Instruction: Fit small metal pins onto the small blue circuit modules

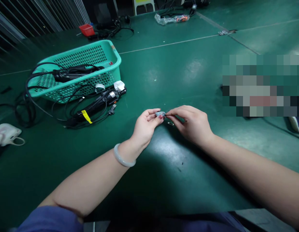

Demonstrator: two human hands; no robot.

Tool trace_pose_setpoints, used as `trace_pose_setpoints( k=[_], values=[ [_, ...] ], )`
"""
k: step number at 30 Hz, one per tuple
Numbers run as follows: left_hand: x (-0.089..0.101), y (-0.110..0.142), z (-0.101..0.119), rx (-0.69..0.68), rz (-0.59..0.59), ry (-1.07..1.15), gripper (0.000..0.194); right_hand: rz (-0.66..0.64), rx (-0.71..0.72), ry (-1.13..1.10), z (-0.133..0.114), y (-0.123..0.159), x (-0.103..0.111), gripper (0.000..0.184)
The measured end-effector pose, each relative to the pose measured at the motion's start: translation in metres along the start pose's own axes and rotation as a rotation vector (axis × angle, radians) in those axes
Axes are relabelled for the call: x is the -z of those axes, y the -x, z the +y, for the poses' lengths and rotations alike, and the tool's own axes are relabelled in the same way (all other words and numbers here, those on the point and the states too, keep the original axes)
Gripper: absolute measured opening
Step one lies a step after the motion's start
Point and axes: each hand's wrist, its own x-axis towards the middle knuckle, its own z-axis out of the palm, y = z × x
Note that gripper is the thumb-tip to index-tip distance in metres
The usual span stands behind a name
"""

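Observation:
My left hand (145, 125), with a pale bangle (120, 158) at its wrist, is closed on a small blue-grey piece (160, 113), pinched between thumb and fingers. What kind of part it is, I cannot make out. From the other side my right hand (194, 124) pinches at the edge of that piece. Its thumb and fingertips are pressed together, and anything tiny between them is too small to name. Just below the right fingertips a small metallic rectangular part (170, 123) lies on the green tabletop (149, 187).
At the left stands a turquoise basket (113, 69) holding a black corded device (74, 73). Another black device (98, 104) with cables and a yellow tag lies before it. Further back are a red bin (87, 30) and a clear plastic bag (167, 19). A white object (9, 133) sits far left.

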Motion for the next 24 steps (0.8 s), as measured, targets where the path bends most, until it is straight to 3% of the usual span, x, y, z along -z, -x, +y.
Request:
trace_pose_setpoints(
  k=[11, 18, 24],
  values=[
    [0.0003, 0.0023, 0.0013, -0.152, 0.005, -0.176, 0.026, -0.064, 0.22, 0.332, -0.0014, -0.0002, 0.0032, 0.025],
    [0.0013, 0.0038, -0.0017, -0.252, 0.003, -0.256, 0.024, -0.071, 0.2, 0.333, -0.0038, 0.0004, 0.0033, 0.026],
    [-0.001, 0.0068, 0.0009, -0.113, -0.049, -0.131, 0.027, 0.055, 0.24, 0.216, 0.0011, 0.0009, 0.0012, 0.022]
  ],
)
